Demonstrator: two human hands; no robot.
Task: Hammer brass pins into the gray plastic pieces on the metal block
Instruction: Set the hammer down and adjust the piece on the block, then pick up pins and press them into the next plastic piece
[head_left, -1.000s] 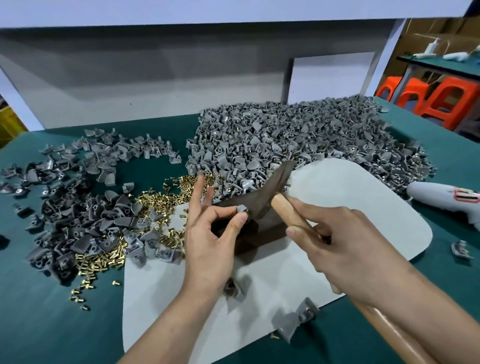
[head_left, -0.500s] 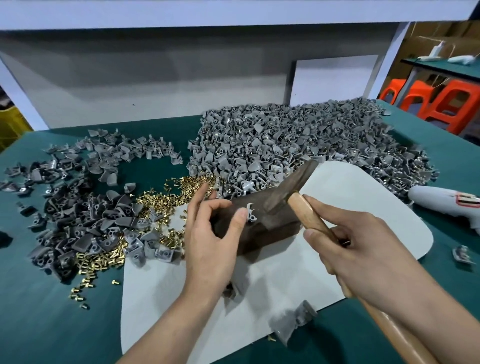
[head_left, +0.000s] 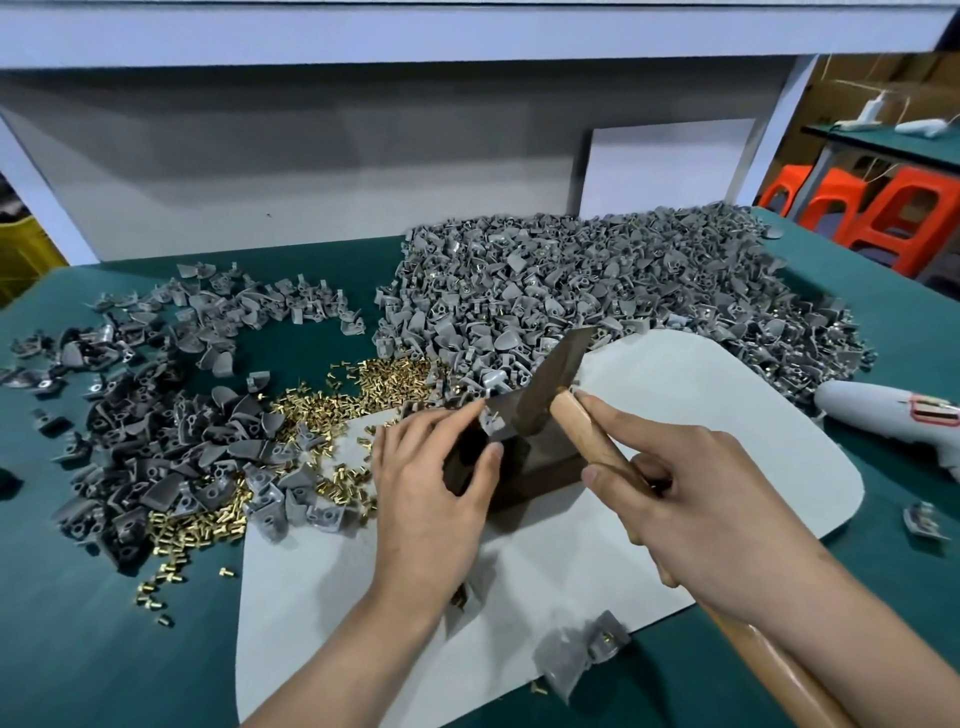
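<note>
The left hand (head_left: 434, 483) curls round the metal block (head_left: 524, 467), forefinger (head_left: 462, 415) steadying 1 gray plastic piece (head_left: 491, 422) on top, where a brass pin (head_left: 496, 414) stands up. The right hand (head_left: 691, 512) grips the hammer (head_left: 550, 382), whose head hangs tilted just right of the pin.
</note>
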